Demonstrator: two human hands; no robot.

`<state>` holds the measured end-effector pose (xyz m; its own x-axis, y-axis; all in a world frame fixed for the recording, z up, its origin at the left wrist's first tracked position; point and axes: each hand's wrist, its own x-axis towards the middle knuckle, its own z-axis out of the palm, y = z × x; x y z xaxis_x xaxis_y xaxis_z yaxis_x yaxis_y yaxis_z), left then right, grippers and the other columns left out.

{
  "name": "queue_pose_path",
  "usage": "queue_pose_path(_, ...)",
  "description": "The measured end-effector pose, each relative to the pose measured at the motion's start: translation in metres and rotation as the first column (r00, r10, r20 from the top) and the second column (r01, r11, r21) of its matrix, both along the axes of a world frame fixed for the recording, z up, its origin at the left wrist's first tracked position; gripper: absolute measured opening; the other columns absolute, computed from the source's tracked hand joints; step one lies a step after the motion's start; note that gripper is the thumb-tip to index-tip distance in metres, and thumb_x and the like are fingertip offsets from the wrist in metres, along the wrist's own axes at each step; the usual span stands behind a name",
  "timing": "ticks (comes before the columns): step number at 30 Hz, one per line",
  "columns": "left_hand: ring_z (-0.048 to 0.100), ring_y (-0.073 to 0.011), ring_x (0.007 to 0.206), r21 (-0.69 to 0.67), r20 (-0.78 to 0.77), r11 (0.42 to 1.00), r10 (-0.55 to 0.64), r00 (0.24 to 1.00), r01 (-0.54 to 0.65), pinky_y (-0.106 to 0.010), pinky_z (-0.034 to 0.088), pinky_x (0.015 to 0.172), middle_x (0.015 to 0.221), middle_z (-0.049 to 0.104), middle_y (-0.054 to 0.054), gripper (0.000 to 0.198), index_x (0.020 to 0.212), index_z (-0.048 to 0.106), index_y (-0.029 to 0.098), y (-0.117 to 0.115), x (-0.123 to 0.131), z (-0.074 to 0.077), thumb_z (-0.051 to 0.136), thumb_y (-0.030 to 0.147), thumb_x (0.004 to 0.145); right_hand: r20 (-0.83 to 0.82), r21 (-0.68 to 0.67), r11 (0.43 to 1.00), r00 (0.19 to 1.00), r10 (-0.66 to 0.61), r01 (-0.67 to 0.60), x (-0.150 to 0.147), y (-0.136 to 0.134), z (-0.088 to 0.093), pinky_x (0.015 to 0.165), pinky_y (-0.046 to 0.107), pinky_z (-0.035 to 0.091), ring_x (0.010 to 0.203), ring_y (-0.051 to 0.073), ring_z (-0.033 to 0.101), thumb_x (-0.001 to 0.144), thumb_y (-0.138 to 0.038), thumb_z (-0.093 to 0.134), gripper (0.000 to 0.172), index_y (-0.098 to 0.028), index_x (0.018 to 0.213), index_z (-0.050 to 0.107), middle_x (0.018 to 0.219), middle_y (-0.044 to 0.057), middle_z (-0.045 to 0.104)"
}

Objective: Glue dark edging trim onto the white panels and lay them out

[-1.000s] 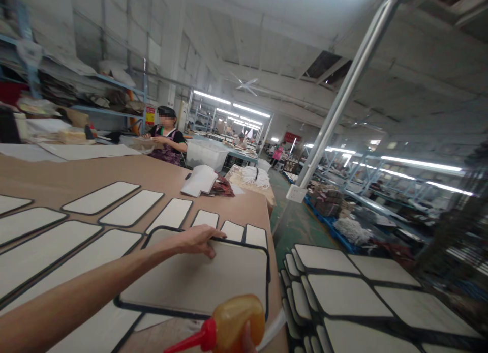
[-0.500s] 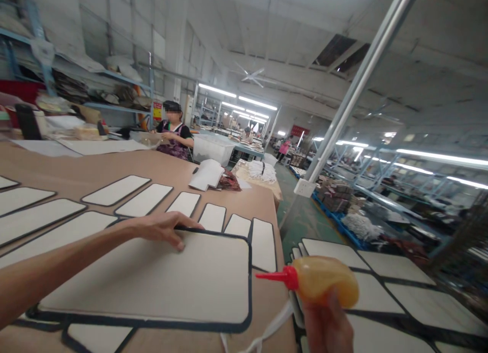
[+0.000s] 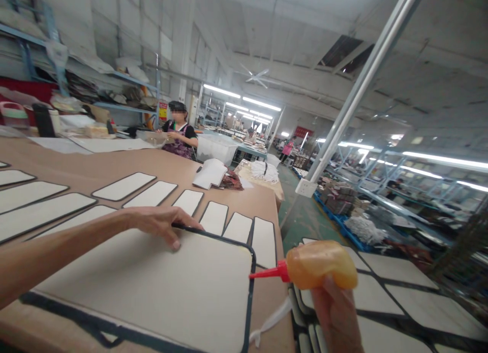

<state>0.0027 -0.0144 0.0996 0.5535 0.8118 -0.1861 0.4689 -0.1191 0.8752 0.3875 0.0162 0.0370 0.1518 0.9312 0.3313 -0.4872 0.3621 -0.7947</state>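
Observation:
My left hand [image 3: 162, 226] grips the far edge of a large cream panel [image 3: 163, 287] with a dark border, thumb on its face and fingers over the edge. The panel is tilted above the brown tabletop. In my right hand [image 3: 337, 310] is a squeeze bottle [image 3: 322, 265] of amber liquid, lying on its side. Its red nozzle [image 3: 269, 272] points left, and the tip is at the panel's dark right border. Whether liquid comes out, I cannot tell.
Several smaller dark-edged panels [image 3: 213, 218] lie on the brown table [image 3: 183, 170]. More panels [image 3: 396, 266] are stacked at the right. A white strip [image 3: 272, 320] hangs near the table's edge. A metal post [image 3: 343, 114] rises beyond. A co-worker [image 3: 179, 131] sits across the table.
The bottle has moved slightly left and up, bringing its nozzle to the panel's right border. The panel's near edge has shifted down in view, with my left hand still on it.

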Motion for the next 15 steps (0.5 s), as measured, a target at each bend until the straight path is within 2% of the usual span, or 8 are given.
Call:
queue_pose_path(4,0.062,-0.0288,0.094,-0.038,0.006,0.999,-0.011,1.0,0.012,-0.026,0.048,0.077,0.1,0.071,-0.004,0.049,0.114,0.067,0.019,-0.001,-0.001,0.0,0.075,0.032,0.067,0.016,-0.027,0.999,1.0,-0.027,0.027,0.003,-0.003,-0.002,0.069,0.036,0.058,0.084,0.027,0.068,0.047,-0.035,0.085,0.064,-0.03,0.108,0.066,0.102,0.007,0.07)
queue_pose_path(7,0.062,-0.0281,0.093,-0.034,0.009,0.999,0.001,1.0,0.0,-0.026,0.047,0.075,0.098,0.071,-0.004,0.05,0.114,0.067,0.02,-0.002,-0.002,0.0,0.076,0.031,0.066,0.029,-0.042,0.999,1.0,-0.006,0.007,0.003,-0.007,-0.002,0.069,0.037,0.058,0.082,0.027,0.068,0.046,-0.037,0.085,0.064,-0.03,0.106,0.067,0.101,0.007,0.07)
queue_pose_path(15,0.062,-0.027,0.091,-0.013,-0.011,1.0,-0.011,1.0,0.011,-0.025,0.047,0.074,0.098,0.07,-0.003,0.049,0.114,0.067,0.019,-0.001,-0.005,0.0,0.074,0.032,0.067,0.087,-0.014,0.999,0.995,0.053,-0.052,0.005,-0.016,-0.004,0.068,0.036,0.058,0.087,0.028,0.067,0.053,-0.042,0.082,0.078,-0.031,0.125,0.054,0.098,0.006,0.07)
